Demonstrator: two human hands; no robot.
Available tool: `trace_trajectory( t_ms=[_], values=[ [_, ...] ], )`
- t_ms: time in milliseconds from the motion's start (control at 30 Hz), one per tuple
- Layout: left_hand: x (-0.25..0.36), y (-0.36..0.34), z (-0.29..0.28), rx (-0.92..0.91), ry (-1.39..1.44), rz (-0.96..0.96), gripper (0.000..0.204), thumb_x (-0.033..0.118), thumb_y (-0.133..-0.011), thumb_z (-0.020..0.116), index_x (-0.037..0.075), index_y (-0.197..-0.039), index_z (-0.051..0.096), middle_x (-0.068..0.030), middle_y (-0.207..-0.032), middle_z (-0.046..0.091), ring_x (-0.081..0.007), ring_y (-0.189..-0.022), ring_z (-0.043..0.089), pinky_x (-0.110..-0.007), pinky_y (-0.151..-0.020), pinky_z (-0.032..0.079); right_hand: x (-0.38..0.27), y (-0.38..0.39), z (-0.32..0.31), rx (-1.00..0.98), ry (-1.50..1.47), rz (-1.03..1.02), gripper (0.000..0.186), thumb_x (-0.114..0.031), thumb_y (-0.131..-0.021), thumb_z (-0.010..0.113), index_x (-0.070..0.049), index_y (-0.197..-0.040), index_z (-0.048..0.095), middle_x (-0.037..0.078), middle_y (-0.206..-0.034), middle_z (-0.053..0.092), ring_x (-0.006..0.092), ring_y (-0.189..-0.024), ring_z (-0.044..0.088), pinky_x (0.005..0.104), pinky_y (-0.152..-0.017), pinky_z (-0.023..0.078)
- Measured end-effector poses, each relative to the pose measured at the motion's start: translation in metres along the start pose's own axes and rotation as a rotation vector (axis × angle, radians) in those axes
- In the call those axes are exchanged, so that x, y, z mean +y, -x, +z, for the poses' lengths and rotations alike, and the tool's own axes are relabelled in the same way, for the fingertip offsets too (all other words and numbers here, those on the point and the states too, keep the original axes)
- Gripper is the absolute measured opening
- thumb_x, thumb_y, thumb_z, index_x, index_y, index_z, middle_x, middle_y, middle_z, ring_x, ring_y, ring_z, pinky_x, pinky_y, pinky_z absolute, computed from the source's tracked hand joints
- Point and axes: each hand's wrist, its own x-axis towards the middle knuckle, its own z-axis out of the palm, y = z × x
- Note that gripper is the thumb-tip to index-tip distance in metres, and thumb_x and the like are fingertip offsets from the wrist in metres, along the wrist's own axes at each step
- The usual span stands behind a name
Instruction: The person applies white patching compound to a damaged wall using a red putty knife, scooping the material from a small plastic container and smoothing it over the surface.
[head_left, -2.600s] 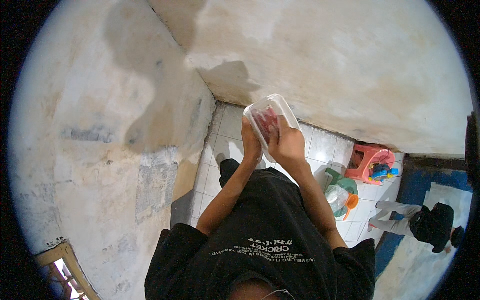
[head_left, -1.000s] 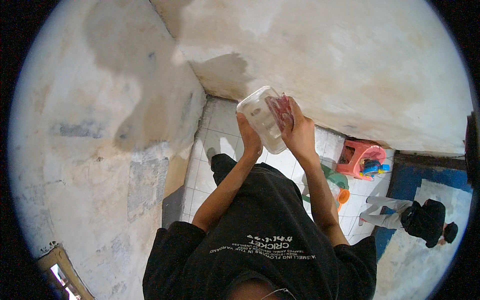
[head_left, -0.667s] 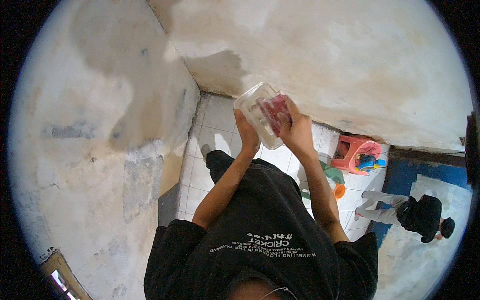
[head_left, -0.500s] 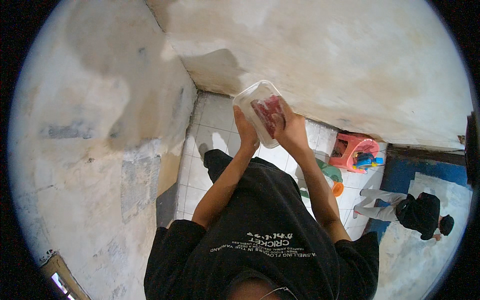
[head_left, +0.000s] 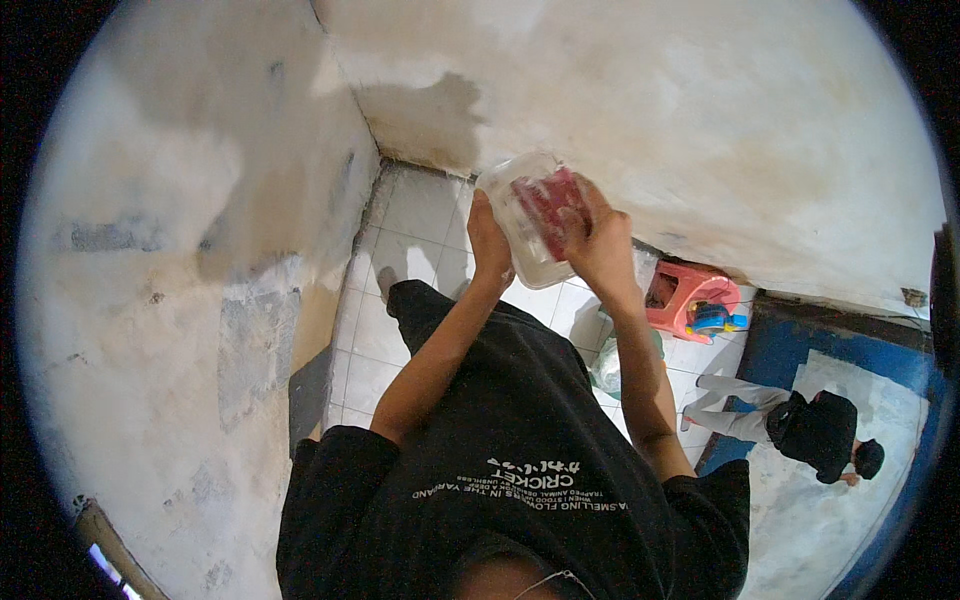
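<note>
A clear plastic food tub (head_left: 518,238) with white smears inside is held up in front of me, above the floor near the wall. My left hand (head_left: 490,245) is closed round its left side. My right hand (head_left: 606,250) grips a flat red scraper (head_left: 545,202) streaked with white paste, its thumb lying over the piece. The scraper is inside or over the tub; I cannot tell whether it touches the bottom. Some of my right fingers are hidden behind the scraper and the tub's rim.
Patchy plastered walls (head_left: 700,130) meet in a corner ahead. On the tiled floor (head_left: 420,215) stands a pink stool (head_left: 684,290) with a blue item (head_left: 712,318) on it. A green-and-white bag (head_left: 610,368) lies near my right forearm. Another person (head_left: 815,425) faces the right wall.
The view has shifted slightly. The red scraper has moved up a little within the tub, along with my right hand. An orange item on the floor is now hidden by my right forearm.
</note>
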Motion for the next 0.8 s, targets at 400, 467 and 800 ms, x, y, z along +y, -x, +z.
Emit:
trace_trajectory(
  t_ms=[400,467,800],
  values=[
    [-0.003,-0.003,0.000,0.009,0.026,0.008,0.049,0.041,-0.099,0.025,0.002,-0.119,0.046,-0.0138,-0.107,0.056,-0.0235,-0.094,0.060,-0.036,-0.078,0.054,0.003,0.015,0.012,0.060,0.018,0.091,0.031,0.000,-0.081,0.053,-0.003,-0.112,0.054,0.021,-0.086,0.065,0.0349,-0.077,0.066,0.0335,-0.069,0.051],
    [-0.002,-0.003,0.000,-0.005,0.140,-0.068,0.049,0.041,-0.099,0.024,0.003,-0.120,0.046,-0.0137,-0.107,0.056,-0.0234,-0.093,0.060,-0.036,-0.077,0.055,-0.001,0.014,-0.002,0.139,0.035,0.055,0.028,-0.001,-0.081,0.054,-0.002,-0.109,0.055,0.020,-0.083,0.065,0.0336,-0.074,0.066,0.0335,-0.067,0.051],
    [0.006,0.002,0.006,0.056,0.061,-0.004,0.048,0.041,-0.099,0.026,0.002,-0.121,0.045,-0.0148,-0.107,0.056,-0.0233,-0.093,0.061,-0.036,-0.076,0.055,0.003,0.025,0.003,0.088,0.048,0.102,0.030,-0.003,-0.079,0.053,-0.006,-0.108,0.055,0.021,-0.082,0.064,0.0359,-0.073,0.065,0.0377,-0.066,0.051]
  ],
)
